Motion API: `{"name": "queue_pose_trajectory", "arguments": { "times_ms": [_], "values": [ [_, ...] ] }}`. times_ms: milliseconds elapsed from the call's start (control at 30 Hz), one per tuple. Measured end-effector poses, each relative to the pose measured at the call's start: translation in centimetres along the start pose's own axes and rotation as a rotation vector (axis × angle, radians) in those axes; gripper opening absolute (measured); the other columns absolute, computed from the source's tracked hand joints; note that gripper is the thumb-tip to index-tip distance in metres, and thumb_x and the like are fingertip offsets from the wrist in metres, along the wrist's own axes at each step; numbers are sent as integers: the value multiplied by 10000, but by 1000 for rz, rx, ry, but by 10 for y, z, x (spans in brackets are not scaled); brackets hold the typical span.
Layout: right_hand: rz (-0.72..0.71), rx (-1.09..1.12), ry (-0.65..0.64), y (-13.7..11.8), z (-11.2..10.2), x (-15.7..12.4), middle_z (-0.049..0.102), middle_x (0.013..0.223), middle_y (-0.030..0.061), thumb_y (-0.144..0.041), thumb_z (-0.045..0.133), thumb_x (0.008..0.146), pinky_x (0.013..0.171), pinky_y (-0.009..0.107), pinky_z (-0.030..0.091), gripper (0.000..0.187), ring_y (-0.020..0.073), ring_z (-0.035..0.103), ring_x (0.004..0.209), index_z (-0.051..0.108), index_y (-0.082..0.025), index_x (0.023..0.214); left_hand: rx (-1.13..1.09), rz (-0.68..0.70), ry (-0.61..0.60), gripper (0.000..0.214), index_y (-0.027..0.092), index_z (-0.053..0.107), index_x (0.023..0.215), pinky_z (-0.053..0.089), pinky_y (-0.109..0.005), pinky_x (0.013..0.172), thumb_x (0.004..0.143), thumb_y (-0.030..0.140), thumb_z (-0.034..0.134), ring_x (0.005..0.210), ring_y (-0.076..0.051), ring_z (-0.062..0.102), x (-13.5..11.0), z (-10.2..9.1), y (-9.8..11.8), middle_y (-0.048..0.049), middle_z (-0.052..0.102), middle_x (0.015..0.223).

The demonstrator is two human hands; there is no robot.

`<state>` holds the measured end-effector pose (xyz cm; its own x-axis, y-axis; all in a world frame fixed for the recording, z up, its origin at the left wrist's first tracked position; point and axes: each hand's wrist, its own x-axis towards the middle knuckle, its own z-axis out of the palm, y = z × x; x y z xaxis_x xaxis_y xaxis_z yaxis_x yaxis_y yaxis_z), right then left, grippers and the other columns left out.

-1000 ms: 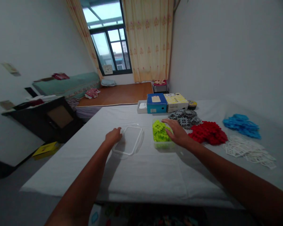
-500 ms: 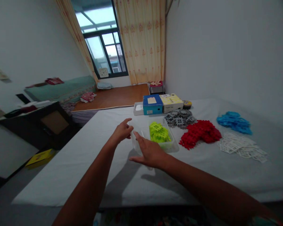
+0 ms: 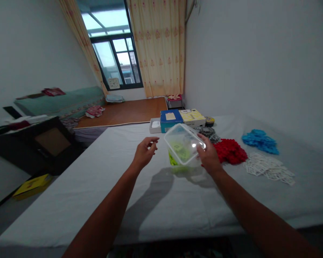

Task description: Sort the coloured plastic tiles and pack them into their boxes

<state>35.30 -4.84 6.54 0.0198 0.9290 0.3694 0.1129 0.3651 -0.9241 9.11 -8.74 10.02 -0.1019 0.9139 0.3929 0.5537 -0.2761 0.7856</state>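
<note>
My right hand (image 3: 208,154) grips the right edge of a clear plastic lid (image 3: 174,133), which is tilted above a see-through box. Bright yellow-green lattice pieces (image 3: 173,160) lie inside the clear plastic box (image 3: 188,171) on the white sheet; the lid covers much of them from view. To the left of the lid, my left hand (image 3: 145,152) is raised with its fingers loosely bent and apart, holding nothing.
Right of the box lie a red pile (image 3: 231,151), a grey-black pile (image 3: 210,134), a blue pile (image 3: 260,140) and white lattice pieces (image 3: 269,167). Behind stand a blue box (image 3: 171,120), a yellow-and-white box (image 3: 192,116) and a small white tray (image 3: 151,128).
My right hand has moved right and now holds the lid up over the yellow-green pieces. Earlier, a clear piece stood left of the box between both hands. My left hand has shifted slightly right.
</note>
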Motion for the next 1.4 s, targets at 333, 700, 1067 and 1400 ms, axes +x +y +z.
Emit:
{"name": "queue_pose_trajectory", "arguments": {
  "times_ms": [333, 700, 1067, 1400],
  "values": [
    [55, 343, 384, 19, -28, 19, 664, 1138, 101, -340, 588, 749, 588, 275, 516, 630, 141, 605, 679, 477, -188, 1349, 553, 313, -403, 303, 223, 708, 1135, 464, -404, 964, 897, 260, 523, 1088, -262, 539, 13, 71, -2, -100, 690, 1163],
    [202, 446, 140, 14, -24, 9, 682, 1123, 77, -385, 668, 723, 646, 302, 571, 631, 170, 670, 758, 475, -212, 1298, 471, 169, -104, 329, 194, 690, 1161, 448, -390, 1002, 921, 239, 470, 1076, -231, 563, 31, 56, -22, -99, 651, 1168],
    [283, -22, -276, 20, -4, -10, 720, 796, 40, -420, 545, 854, 526, 331, 574, 572, 201, 688, 612, 440, -193, 1369, 39, -158, -114, 392, 139, 615, 1233, 554, -334, 772, 917, 332, 487, 951, -200, 636, 12, 57, -59, -137, 620, 1232],
    [-54, -847, -279, 21, -35, 3, 738, 854, 90, -442, 485, 920, 740, 327, 503, 404, 228, 689, 789, 666, -183, 1171, -88, -225, -44, 480, 156, 559, 1299, 514, -403, 935, 866, 357, 606, 1195, -255, 562, 2, 59, -47, -189, 507, 1385]
  ]
}}
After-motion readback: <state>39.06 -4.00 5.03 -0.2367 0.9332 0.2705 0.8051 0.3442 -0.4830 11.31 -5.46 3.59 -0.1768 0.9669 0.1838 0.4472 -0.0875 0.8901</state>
